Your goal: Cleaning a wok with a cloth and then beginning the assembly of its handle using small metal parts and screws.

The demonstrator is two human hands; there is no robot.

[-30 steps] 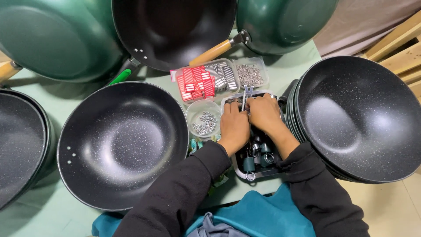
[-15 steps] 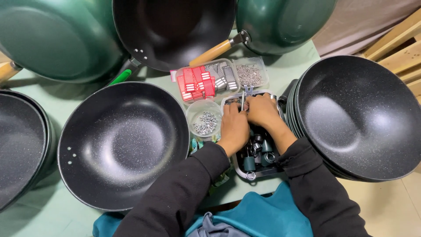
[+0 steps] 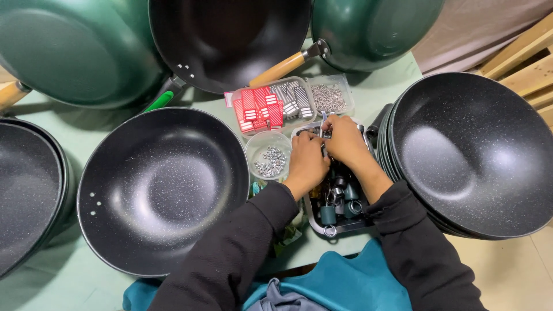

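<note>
Hands are working close together over a dark metal tray point(image 3: 340, 227) of pan-handle fittings, right at the near edge of the table point(image 3: 52, 285). The left hand point(image 3: 307, 163) is lying curled on the tray's left side, fingers bent down into the parts, and the right hand point(image 3: 344, 140) is sitting just beyond it with fingertips pinched on something thin and silvery at the tray's far rim; what that piece is, I cannot quite tell from here.

Trouble could be coming from crowding. The small round tub of silver nuts point(image 3: 269, 156) is standing just beside the left wrist, so a sideways nudge could be tipping it and scattering the nuts across the table. The tray is hanging near the table's edge, and leaning on it might be sliding it into the person's lap. The stack of black pans point(image 3: 472, 152) is touching the tray's right side, so an elbow could be knocking into it.

Counting: two hands; one tray of fittings; one round tub; one clear box of red and grey packets point(image 3: 271, 105); one clear box of small screws point(image 3: 329, 97) beside it. Black pans facing up are showing in four places: the single pan point(image 3: 162, 187) at the left arm, the stack on the right, one at the far left, one at the back with a wooden handle point(image 3: 277, 69). Two green pans are lying bottom-up behind.
</note>
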